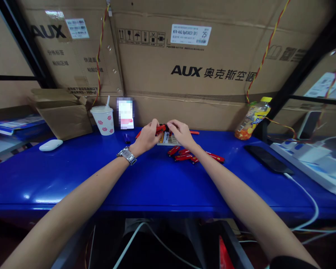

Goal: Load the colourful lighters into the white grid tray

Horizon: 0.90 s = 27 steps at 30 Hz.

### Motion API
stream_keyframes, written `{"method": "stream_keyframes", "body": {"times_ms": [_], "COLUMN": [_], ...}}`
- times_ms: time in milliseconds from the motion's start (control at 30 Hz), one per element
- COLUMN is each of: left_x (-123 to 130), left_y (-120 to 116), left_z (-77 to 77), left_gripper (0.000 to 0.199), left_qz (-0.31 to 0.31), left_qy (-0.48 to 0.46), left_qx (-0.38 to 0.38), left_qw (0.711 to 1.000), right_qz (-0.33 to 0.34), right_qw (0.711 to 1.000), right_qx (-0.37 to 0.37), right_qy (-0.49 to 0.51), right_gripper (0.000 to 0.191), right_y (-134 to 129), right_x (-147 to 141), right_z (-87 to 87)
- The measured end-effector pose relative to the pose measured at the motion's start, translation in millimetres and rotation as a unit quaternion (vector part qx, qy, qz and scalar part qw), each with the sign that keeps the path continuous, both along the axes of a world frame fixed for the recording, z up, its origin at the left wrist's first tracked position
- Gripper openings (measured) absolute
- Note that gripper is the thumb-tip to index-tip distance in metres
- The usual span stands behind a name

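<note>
My left hand (148, 138), with a metal watch on its wrist, is closed around a red tool with a black end (161, 128). My right hand (182, 133) pinches at the tool's black end; the exact contact is hidden by the fingers. Just below and behind both hands lies a small case with compartments (172, 139). Several short red handle-like pieces with small yellow marks (183, 157) rest on the table, partly behind my right forearm. A thin red rod (195, 132) shows past my right hand.
The blue table (145, 183) carries a paper cup with straw (102, 120), a propped phone (125, 113), a white earbud case (50, 145) and a paper bag (64, 117). To the right are a drink bottle (252, 118), a cabled black phone (268, 160) and a power strip (310, 168).
</note>
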<state>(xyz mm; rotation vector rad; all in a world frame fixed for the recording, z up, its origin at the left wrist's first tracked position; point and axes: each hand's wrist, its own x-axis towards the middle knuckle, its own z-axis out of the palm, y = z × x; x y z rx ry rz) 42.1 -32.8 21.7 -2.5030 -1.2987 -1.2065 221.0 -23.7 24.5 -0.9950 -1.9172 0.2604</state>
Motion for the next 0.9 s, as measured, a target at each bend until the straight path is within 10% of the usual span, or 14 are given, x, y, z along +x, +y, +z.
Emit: {"method": "stream_keyframes", "body": {"times_ms": [233,467,900], "left_x": [-3.4,-16.8,-40.0], "left_y": [2.8,12.6,29.4], "left_z": [-2.4,-4.4,-22.0], "left_gripper": [0.016,0.018,0.015], "left_qz": [0.004,0.071,0.158], "left_qy": [0.006,0.016,0.107], "left_qx": [0.031,0.019,-0.039], "left_qw": [1.000,0.997,0.981], "right_qz": [0.038,-0.025,-0.036], "right_qw": [0.998,0.976,0.995], "right_qx": [0.022,-0.036,0.024], "right_qy": [0.051,0.211,-0.085], "right_gripper": [0.027,0.033,0.024], "right_y": [-2.5,25.1,26.3], "right_x": [-15.9,37.6,28.8], "right_z": [0.2,-7.5,-22.5]}}
